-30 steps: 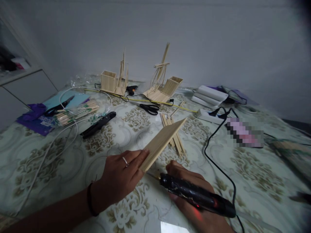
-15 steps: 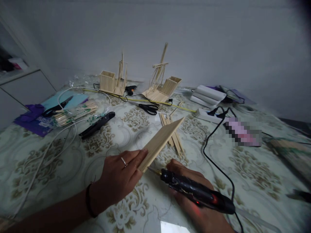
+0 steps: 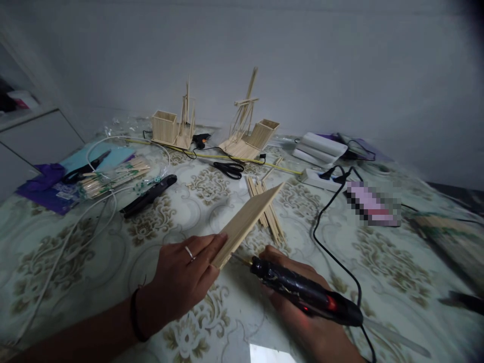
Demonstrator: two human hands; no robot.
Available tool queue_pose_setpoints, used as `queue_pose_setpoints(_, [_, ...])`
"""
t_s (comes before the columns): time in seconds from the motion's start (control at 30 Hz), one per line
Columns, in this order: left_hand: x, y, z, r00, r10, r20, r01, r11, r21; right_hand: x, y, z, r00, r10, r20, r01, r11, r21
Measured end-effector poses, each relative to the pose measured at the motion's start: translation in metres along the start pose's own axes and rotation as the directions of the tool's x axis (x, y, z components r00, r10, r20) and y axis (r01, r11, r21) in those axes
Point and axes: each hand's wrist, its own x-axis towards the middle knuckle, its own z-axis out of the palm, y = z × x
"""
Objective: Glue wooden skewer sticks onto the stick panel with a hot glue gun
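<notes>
My left hand (image 3: 181,280) grips the near end of a flat panel of glued wooden sticks (image 3: 247,223), holding it tilted up off the table. A ring shows on one finger and a dark band on the wrist. My right hand (image 3: 302,315) is wrapped round a black hot glue gun (image 3: 302,292) with a red light glowing on it. Its metal nozzle points left and sits just under the panel's near edge. A glue stick pokes out of the gun's back end.
Loose sticks (image 3: 264,206) lie behind the panel. Black scissors (image 3: 229,169), two stick models (image 3: 170,128) (image 3: 251,133), a black tool (image 3: 147,195), a packet of sticks (image 3: 113,176), a power strip (image 3: 321,177), a black cord (image 3: 333,242) and white cable (image 3: 71,232) cover the patterned tablecloth.
The glue gun's nozzle has shifted slightly along the panel's near edge. Both hands keep their grips; the view has drifted a little.
</notes>
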Motion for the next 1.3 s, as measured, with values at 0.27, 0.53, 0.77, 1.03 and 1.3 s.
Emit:
queue_pose_setpoints(0.27, [0.000, -0.002, 0.001, 1.000, 0.015, -0.021, -0.014, 1.000, 0.022, 0.000, -0.005, -0.003, 0.997, 0.067, -0.043, -0.066, 0.998, 0.009])
queue_pose_setpoints(0.53, [0.000, -0.001, 0.002, 0.999, -0.001, -0.035, 0.003, 0.999, 0.046, -0.001, -0.002, 0.000, 0.985, 0.128, -0.115, -0.126, 0.992, 0.025])
queue_pose_setpoints(0.77, [0.000, -0.001, 0.002, 0.999, -0.005, -0.038, 0.007, 0.999, 0.035, -0.002, 0.000, 0.002, 0.983, 0.134, -0.129, -0.128, 0.990, 0.051])
queue_pose_setpoints(1.03, [0.002, -0.002, 0.000, 0.998, 0.018, -0.052, -0.016, 0.999, 0.046, -0.010, 0.011, 0.003, 0.976, 0.167, -0.136, -0.168, 0.986, 0.005])
queue_pose_setpoints(1.3, [0.000, -0.003, 0.001, 0.999, 0.019, -0.046, -0.016, 0.999, 0.049, -0.009, 0.010, 0.002, 0.979, 0.141, -0.148, -0.146, 0.989, -0.022])
